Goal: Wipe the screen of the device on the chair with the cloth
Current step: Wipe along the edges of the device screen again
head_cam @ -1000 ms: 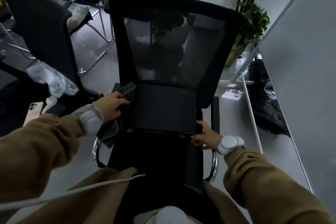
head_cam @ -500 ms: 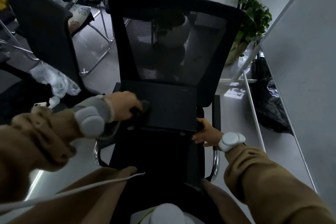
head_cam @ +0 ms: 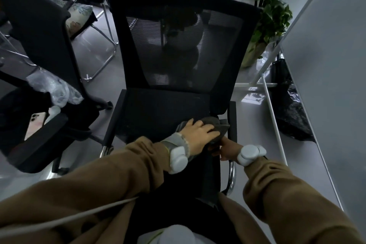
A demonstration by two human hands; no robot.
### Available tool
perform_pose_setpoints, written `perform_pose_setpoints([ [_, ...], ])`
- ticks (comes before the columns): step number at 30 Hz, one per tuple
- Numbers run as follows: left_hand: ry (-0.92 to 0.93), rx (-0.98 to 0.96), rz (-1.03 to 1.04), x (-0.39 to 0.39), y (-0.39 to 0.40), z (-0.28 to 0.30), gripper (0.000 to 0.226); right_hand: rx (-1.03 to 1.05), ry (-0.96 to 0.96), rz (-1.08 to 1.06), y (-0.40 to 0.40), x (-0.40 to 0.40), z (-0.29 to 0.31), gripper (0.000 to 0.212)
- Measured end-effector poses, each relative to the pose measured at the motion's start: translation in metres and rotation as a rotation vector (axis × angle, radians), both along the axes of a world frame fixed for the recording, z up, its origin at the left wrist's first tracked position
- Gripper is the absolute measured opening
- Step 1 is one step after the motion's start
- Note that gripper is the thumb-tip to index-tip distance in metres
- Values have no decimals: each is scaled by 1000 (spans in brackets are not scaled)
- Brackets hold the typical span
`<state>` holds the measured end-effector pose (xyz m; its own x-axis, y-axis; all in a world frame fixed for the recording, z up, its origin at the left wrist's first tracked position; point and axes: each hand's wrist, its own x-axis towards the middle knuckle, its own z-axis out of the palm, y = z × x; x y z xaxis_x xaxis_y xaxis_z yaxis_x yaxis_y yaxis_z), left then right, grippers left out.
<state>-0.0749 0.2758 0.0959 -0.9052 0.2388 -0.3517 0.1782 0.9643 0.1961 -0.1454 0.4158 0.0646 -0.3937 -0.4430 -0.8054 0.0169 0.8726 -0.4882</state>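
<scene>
Since a second ago our left hand (head_cam: 200,132) has swept the cloth (head_cam: 219,125) from the device's left edge across to its lower right corner, and our right hand (head_cam: 227,149) has stayed at that same corner. We now have the left palm laid flat on the grey cloth with the fingers spread, pressing it onto the dark screen. The right hand sits just beneath and beside the left, at the device's (head_cam: 166,113) near right corner; its fingers are hidden under the cloth and the left hand, so we cannot tell how they lie. Both wrists wear white bands, and our brown sleeves cross the bottom of the view with a pale cable (head_cam: 65,222) lying over the left one.

The device leans on the seat of the black chair (head_cam: 243,25), its top edge against the base of the mesh backrest. Chrome armrest tubes show at both sides of the seat.

To the left, a second black chair (head_cam: 39,31) carries a phone (head_cam: 34,126) and a crumpled clear plastic bag (head_cam: 55,89). The floor (head_cam: 95,53) is pale grey and glossy. On the right runs a white partition (head_cam: 326,77) with a black bag (head_cam: 291,113) at its foot. Beyond the backrest stand a leafy potted plant (head_cam: 271,20) and more chairs.
</scene>
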Motion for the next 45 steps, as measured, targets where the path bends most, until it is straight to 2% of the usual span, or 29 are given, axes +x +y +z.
perform_pose_setpoints([
  [3, 14, -13, -121, 13, -10, -4, 55, 27, -6, 9, 3, 0, -6, 35],
  [5, 4, -16, -177, 22, -21, -7, 53, 25, -8, 3, 5, 1, -8, 36],
  [7, -9, -18, -193, 31, -31, -8, 51, -22, -18, -13, 8, 0, -9, 47],
  [10, -10, -73, -165, 42, -50, -4, 50, -103, -43, 5, 7, -3, -7, 76],
  [14, -46, -154, -128, 60, -89, 0, 50, -109, -79, -28, 6, -9, -15, 85],
  [20, -148, -185, 70, 107, -158, 9, 54, -144, -96, -89, 5, -5, -20, 84],
  [26, -105, -69, 362, 140, -199, 17, 47, -150, -98, -116, 4, -6, -19, 84],
  [31, -18, -18, 629, 129, -229, 36, 53, -122, -83, -90, 2, -9, -13, 85],
  [36, 220, 1, 708, 84, -218, 52, 56, -108, -91, -121, -1, -6, -8, 78],
  [39, 306, 27, 629, 54, -192, 56, 56, -115, -110, -171, -3, -3, -5, 70],
  [41, 279, -1, 534, 45, -173, 49, 51, -120, -116, -186, -4, -1, -4, 69],
  [43, 181, -114, 483, 49, -161, 33, 48, -125, -110, -193, -2, 2, -2, 68],
  [45, 65, -224, 572, 65, -159, 17, 48, -131, -99, -192, -3, 4, -1, 67],
])
